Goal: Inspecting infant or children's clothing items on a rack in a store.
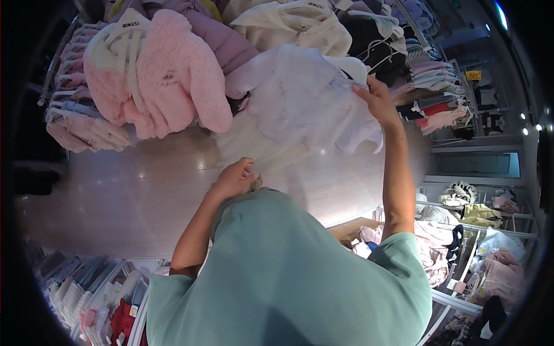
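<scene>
My right hand (377, 100) pinches the shoulder edge of a pale lavender child's garment (298, 97). A white hanger (346, 65) shows at the garment's neck. Below its scalloped hem, a sheer whitish skirt (255, 138) spreads out; whether the two are joined, I cannot tell. My left hand (236, 178) is in front of my green shirt (281, 259), fingers loosely bent and apart, with no garment in it. A small tan patch shows beneath its thumb, too little of it to name. Left of the lavender garment hangs a fluffy pink jacket (181, 78) on a hanger bearing writing.
Cream clothing (298, 26) and a mauve puffer jacket (216, 32) hang behind. A metal rail (54, 60) carries pink clothes at the left. Folded clothes fill white racks (458, 302) at lower right, with more clothes (123, 318) at lower left. Glossy floor (143, 194) lies between.
</scene>
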The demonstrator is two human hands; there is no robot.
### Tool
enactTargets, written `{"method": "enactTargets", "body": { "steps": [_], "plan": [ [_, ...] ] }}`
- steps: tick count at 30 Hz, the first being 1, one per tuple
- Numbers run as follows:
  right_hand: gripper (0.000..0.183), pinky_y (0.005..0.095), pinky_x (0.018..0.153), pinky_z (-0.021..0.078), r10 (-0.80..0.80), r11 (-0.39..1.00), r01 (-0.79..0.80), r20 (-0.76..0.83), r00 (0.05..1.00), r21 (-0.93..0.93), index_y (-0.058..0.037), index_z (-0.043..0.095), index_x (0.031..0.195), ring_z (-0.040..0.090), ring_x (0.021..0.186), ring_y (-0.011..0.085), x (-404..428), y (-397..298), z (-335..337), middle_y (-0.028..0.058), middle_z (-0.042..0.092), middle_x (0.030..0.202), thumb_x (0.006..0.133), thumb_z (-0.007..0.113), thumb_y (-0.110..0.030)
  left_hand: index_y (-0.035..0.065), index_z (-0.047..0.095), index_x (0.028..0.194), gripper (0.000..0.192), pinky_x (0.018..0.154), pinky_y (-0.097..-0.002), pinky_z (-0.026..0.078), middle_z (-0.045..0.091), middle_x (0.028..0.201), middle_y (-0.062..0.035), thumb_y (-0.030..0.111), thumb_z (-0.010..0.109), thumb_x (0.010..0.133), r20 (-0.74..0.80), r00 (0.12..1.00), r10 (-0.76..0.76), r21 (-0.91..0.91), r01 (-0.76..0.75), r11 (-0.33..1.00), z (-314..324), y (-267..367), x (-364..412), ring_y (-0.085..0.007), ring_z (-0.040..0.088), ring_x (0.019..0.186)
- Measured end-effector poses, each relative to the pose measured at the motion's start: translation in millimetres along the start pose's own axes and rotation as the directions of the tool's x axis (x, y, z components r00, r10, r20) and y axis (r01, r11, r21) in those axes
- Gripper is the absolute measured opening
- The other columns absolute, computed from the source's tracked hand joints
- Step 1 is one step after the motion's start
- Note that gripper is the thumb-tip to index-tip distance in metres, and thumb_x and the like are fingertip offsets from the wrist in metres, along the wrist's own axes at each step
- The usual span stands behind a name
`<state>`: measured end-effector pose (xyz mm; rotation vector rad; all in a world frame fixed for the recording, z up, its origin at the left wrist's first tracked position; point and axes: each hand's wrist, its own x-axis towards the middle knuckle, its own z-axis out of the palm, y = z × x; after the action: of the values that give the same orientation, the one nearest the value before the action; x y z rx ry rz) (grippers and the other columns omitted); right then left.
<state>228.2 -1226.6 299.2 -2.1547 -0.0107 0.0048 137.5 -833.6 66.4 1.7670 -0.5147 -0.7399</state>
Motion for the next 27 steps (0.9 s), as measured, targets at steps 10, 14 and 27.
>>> {"method": "enactTargets", "body": {
  "steps": [10, 14, 27],
  "plan": [
    [0.037, 0.0253, 0.084, 0.0499, 0.091, 0.991, -0.098, 0.084, 0.992, 0.096, 0.0009, 0.061, 0.127, 0.062, 0.093, 0.0095, 35, -12, 2, 0.004, 0.069, 0.107, 0.094, 0.067, -0.014, 0.0025, 0.055, 0.124, 0.038, 0.073, -0.0333, 0.052, 0.068, 0.092, -0.0122, 0.023, 0.066, 0.093, -0.307, 0.931, -0.2, -0.037, 0.198, 0.979, -34, -61, -67, -0.02, 0.066, 0.079],
    [0.037, 0.025, 0.085, 0.0497, 0.036, 0.999, -0.041, 0.168, 0.985, 0.026, 0.0019, 0.06, 0.128, 0.061, 0.094, 0.0086, 44, -9, -5, 0.0033, 0.068, 0.11, 0.095, 0.066, -0.015, 0.0032, 0.056, 0.122, 0.041, 0.072, -0.036, 0.053, 0.069, 0.092, -0.0126, 0.026, 0.068, 0.091, -0.328, 0.929, -0.173, -0.065, 0.16, 0.985, -30, -55, -60, -0.0231, 0.066, 0.077],
    [0.035, 0.0241, 0.081, 0.0482, -0.155, 0.988, 0.154, 0.319, 0.935, 0.028, 0.0031, 0.065, 0.119, 0.056, 0.089, 0.007, 123, -42, 7, 0.0009, 0.067, 0.101, 0.097, 0.065, -0.024, 0.002, 0.056, 0.124, 0.042, 0.078, -0.0373, 0.053, 0.07, 0.097, -0.015, 0.024, 0.067, 0.09, -0.313, 0.944, -0.101, 0.039, 0.12, 0.992, -24, -8, -45, -0.0267, 0.068, 0.085]
  ]
}}
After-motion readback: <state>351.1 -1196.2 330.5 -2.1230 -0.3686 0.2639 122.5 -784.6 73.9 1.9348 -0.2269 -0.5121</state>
